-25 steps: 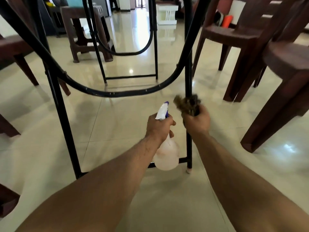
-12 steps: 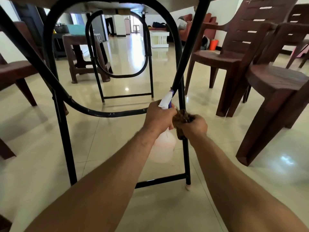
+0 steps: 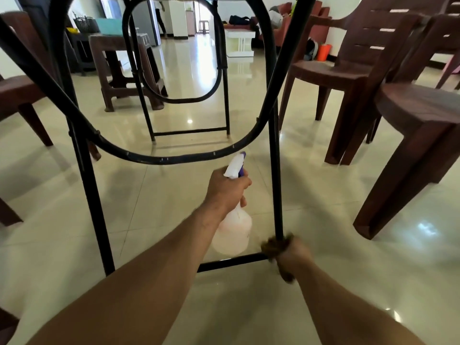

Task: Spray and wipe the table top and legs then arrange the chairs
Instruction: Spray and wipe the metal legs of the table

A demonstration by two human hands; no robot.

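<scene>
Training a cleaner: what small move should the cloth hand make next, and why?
Probably slide the right hand and cloth along the bottom crossbar toward the spray bottle: the cloth wraps the leg at its foot, where that bar joins.

One view only: head-worn, wide-angle. The camera sits low, below tabletop height, and faces forward and down through the near black leg frame [image 3: 174, 159] toward the far leg frame [image 3: 224, 95] and the room beyond. Both forearms enter from the bottom edge. The left hand [image 3: 225, 192] with the bottle [image 3: 232, 232] is near centre, close to the lens. The right hand [image 3: 292, 255] with the cloth [image 3: 275, 247] is lower, right of centre, at the foot of the near leg [image 3: 275, 170]. The floor [image 3: 149, 207] fills the lower half. Chairs [image 3: 418, 115] crowd the right edge, bent by the lens. The strip at the top edge is probably the tabletop underside; too little shows.
</scene>
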